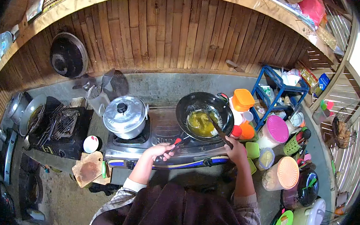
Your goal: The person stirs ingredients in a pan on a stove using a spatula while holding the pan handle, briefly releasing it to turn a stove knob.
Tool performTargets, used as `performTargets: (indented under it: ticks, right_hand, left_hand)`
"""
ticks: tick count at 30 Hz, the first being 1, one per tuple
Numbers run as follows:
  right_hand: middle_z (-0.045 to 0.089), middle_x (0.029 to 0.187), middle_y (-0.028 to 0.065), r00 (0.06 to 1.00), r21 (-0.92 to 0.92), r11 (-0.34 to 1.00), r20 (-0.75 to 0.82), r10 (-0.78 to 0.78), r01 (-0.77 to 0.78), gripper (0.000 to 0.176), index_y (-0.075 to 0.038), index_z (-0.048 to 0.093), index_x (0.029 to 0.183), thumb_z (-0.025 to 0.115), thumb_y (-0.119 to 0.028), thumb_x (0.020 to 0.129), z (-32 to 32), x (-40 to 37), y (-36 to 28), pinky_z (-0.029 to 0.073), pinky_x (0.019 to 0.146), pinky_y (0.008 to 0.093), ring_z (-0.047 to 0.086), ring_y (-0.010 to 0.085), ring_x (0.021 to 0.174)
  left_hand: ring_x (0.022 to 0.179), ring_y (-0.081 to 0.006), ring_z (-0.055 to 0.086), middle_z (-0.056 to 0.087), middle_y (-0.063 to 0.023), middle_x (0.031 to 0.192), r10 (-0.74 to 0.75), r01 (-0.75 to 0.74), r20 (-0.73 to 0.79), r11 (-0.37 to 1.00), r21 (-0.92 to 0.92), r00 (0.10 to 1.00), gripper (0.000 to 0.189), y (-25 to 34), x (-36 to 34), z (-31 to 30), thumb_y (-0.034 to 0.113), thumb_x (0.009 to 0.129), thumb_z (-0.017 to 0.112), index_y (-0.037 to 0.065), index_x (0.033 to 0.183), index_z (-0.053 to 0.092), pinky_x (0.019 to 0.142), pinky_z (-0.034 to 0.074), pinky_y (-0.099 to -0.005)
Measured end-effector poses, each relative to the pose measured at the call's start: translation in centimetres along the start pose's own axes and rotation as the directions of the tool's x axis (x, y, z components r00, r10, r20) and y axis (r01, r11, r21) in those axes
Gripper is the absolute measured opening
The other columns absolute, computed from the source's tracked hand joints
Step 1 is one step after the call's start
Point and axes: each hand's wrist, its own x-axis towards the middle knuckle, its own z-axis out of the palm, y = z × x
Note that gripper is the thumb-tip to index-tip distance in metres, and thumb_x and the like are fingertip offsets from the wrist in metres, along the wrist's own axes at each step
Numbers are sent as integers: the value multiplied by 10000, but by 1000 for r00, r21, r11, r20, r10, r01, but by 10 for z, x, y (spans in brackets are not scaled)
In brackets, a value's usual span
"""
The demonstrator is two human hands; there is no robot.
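Wok [190,105] sits centre frame on the right burner of the gas stove [163,130], with yellow food [200,123] in its bottom. Left hand [163,150] is closed round the wok handle [178,141], likely to steady the pan. Right hand [235,150] grips a spatula [217,129], blade down in the food. Lidded pot [125,116] is on the burner just left. Plastic containers [276,130] and blue rack [275,84] stand at right, near the cook. Cutting board [87,168] is at lower left.
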Motion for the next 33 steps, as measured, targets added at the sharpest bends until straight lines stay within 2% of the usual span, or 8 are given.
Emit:
performTargets:
  ticks: [2,8,12,15,22,24,27,33]
  right_hand:
    - [598,967,207,998,-21,998,14,64,-63,341,-67,587,1069,622,-151,741,2,-2,26,454,805,397,576,365,887]
    - [624,887,184,999,120,993,29,15,-18,325,-66,609,1036,646,-139,721,-36,-27,15,459,790,382,591,352,867]
    - [628,881,178,999,45,999,32,-17,16,313,-57,604,1041,631,-135,739,-67,-45,-10,454,794,381,592,342,883]
    - [624,905,197,977,-3,993,178,116,-118,340,-34,580,1072,628,-112,744,-89,-51,-24,473,716,350,620,309,830]
    - [614,920,180,993,-155,984,99,-70,85,302,-77,596,1053,598,-106,752,-127,-65,-21,460,748,402,585,355,860]
    - [612,921,179,991,-201,973,95,-96,114,306,-79,594,1055,598,-105,750,-131,-67,-25,460,747,404,583,353,862]
    - [621,909,179,995,-246,969,97,27,-2,335,-62,600,1042,644,-89,712,-130,-70,-23,473,723,363,603,329,816]
    - [619,913,187,994,-123,992,108,21,-7,301,-50,609,1015,639,-102,721,-104,-61,-18,465,747,368,600,335,832]
  left_hand:
    - [446,-19,328,448,10,678,8,-7,-46,1000,28,999,195,0,-1,2,269,916,458,120,1037,426,377,258,-163]
    - [466,-12,333,438,29,676,15,-12,-58,999,49,998,174,-1,-2,3,269,926,435,124,1018,458,393,268,-162]
    - [461,-13,324,425,27,663,7,-7,16,999,42,1000,189,-1,0,1,268,927,432,117,1038,460,393,262,-158]
    - [460,-12,318,415,29,655,-3,3,15,999,49,1000,204,-1,-1,0,270,929,425,111,1053,459,392,259,-157]
    - [455,-11,312,407,29,651,4,-6,55,999,43,998,222,-5,3,-2,275,934,411,104,1067,460,388,258,-152]
    - [455,-11,312,407,28,651,6,-8,44,999,48,999,223,-5,2,-1,276,935,410,104,1069,461,388,259,-152]
    - [454,-11,313,407,28,651,4,-5,33,999,53,999,224,-4,1,1,277,935,409,106,1070,461,388,259,-152]
    - [452,-14,315,410,27,652,-7,6,13,999,53,1000,224,0,-2,6,281,935,409,109,1069,461,389,262,-156]
